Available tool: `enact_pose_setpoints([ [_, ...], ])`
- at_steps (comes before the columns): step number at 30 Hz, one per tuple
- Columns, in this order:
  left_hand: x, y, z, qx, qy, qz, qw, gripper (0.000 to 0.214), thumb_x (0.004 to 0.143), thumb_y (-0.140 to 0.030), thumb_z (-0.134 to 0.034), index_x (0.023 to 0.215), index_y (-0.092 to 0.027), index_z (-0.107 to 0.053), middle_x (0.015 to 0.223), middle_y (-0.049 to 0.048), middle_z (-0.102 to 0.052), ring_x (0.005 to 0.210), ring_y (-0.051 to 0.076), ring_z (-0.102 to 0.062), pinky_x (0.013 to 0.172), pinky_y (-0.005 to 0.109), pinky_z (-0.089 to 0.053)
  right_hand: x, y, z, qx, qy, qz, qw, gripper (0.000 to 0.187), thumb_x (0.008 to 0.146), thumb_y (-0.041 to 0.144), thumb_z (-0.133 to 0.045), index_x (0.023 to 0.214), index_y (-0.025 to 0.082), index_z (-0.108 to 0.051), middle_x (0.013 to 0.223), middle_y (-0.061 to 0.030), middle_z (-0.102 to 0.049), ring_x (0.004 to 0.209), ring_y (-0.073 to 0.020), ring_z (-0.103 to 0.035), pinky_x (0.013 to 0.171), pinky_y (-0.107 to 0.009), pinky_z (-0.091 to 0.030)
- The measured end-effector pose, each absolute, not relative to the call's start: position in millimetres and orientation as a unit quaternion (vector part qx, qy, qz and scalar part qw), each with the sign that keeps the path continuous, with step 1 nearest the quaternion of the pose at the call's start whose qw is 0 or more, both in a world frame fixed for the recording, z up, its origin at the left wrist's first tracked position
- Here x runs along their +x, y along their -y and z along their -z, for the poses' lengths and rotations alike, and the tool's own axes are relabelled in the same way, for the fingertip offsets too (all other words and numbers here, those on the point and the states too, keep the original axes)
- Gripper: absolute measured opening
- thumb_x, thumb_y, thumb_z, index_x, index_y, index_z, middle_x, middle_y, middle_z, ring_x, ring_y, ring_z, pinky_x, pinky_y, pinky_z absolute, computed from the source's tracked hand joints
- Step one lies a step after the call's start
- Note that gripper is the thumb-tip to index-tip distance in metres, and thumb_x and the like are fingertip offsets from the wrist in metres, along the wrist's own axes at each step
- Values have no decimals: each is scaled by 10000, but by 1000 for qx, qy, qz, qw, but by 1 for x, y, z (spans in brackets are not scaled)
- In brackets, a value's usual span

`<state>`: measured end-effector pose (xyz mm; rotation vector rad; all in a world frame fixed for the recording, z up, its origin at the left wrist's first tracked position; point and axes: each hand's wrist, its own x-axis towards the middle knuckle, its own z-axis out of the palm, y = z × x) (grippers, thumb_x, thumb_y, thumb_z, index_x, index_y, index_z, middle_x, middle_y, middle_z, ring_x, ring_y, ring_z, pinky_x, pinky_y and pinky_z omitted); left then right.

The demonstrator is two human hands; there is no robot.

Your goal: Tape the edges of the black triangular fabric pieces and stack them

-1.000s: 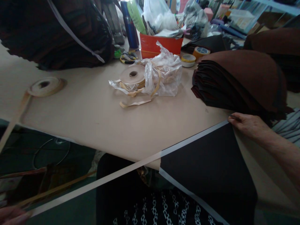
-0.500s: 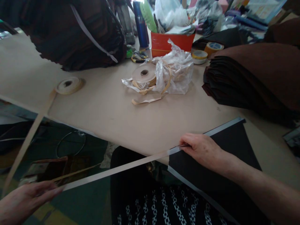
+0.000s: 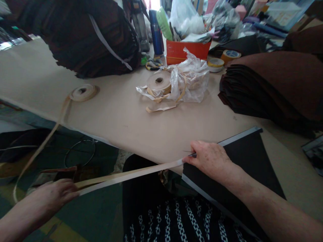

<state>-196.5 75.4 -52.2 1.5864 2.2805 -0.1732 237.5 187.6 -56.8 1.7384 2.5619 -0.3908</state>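
My left hand (image 3: 54, 193) is low at the left, past the table edge, and grips a beige tape strip (image 3: 126, 175) that runs across to my right hand (image 3: 212, 160). The right hand pinches the strip where it meets the pale bound edge of a black fabric panel (image 3: 234, 168), which lies under that hand. A thin dark tip sticks out between its fingers; I cannot tell what it is. The strip trails slack from a flat tape roll (image 3: 83, 92) lying on the table.
The paper-covered table (image 3: 121, 114) holds a taped roll in a plastic bag (image 3: 158, 82), a stack of dark brown fabric pieces (image 3: 267, 94) and a gathered dark bundle (image 3: 85, 40). Behind stand a red box (image 3: 188, 50) and a blue bottle (image 3: 156, 32). Patterned black cloth (image 3: 174, 218) lies below.
My right hand has slid along the panel's edge from its far corner to the strip. My left hand has come up and right, and the strip from the roll now hangs slack.
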Motion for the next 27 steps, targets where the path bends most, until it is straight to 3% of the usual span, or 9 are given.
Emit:
enact_pose_setpoints([
  [2,-181,-89,42,663,-726,70,169,562,725,-665,-375,705,-208,-701,810,10,-672,853,230,-585,828,315,-408,237,-187,52,562,-817,126,11,373,758,574,-582,767,203,-542,742,-46,-589,593,-164,-521,514,-282,-266],
  [4,-145,-102,31,720,-683,-2,123,492,807,-580,-364,765,-213,-688,920,52,-664,921,260,-575,864,382,-426,241,-189,46,553,-813,179,-6,345,787,542,-562,821,201,-525,741,-32,-587,614,-166,-525,538,-286,-295],
  [8,-44,-119,25,802,-550,-173,157,271,940,-314,-392,899,-196,-632,1015,47,-612,956,201,-552,859,316,-448,260,-190,33,502,-792,341,-71,192,937,357,-351,896,197,-449,739,-2,-570,649,-132,-517,616,-284,-349],
  [11,19,-128,34,826,-512,-174,159,122,910,-161,-494,910,-170,-615,966,52,-584,932,214,-512,874,367,-426,268,-183,28,482,-779,386,-110,196,951,300,-326,843,189,-445,719,10,-533,649,-114,-487,633,-269,-352],
  [13,44,-134,40,822,-536,-125,143,25,870,-149,-593,868,-160,-615,955,55,-562,928,235,-488,849,389,-424,268,-177,28,472,-761,422,-143,231,942,318,-367,791,181,-475,697,16,-500,640,-106,-461,614,-253,-349],
  [17,63,-143,45,797,-589,-48,125,112,812,-229,-707,808,-170,-611,948,52,-530,929,259,-465,747,375,-421,261,-167,31,452,-738,454,-211,298,906,338,-462,682,161,-548,708,6,-464,666,-101,-449,617,-238,-356],
  [21,63,-149,45,800,-589,-29,110,125,840,-274,-666,770,-182,-618,907,45,-524,903,263,-461,714,374,-396,252,-162,38,463,-739,465,-154,294,889,299,-464,669,153,-593,658,4,-507,606,-97,-445,568,-242,-340],
  [24,61,-153,45,809,-578,-22,107,123,832,-275,-656,758,-183,-625,887,47,-523,875,265,-459,698,369,-380,246,-161,47,491,-719,474,-136,172,815,217,-522,920,162,-647,626,22,-540,573,-97,-458,545,-236,-344],
  [27,60,-156,45,817,-566,-14,108,103,820,-248,-659,744,-184,-630,874,46,-525,855,261,-459,676,353,-358,242,-160,55,526,-710,446,-144,488,762,180,-563,1247,147,-517,578,48,-538,529,-100,-450,547,-243,-352],
])
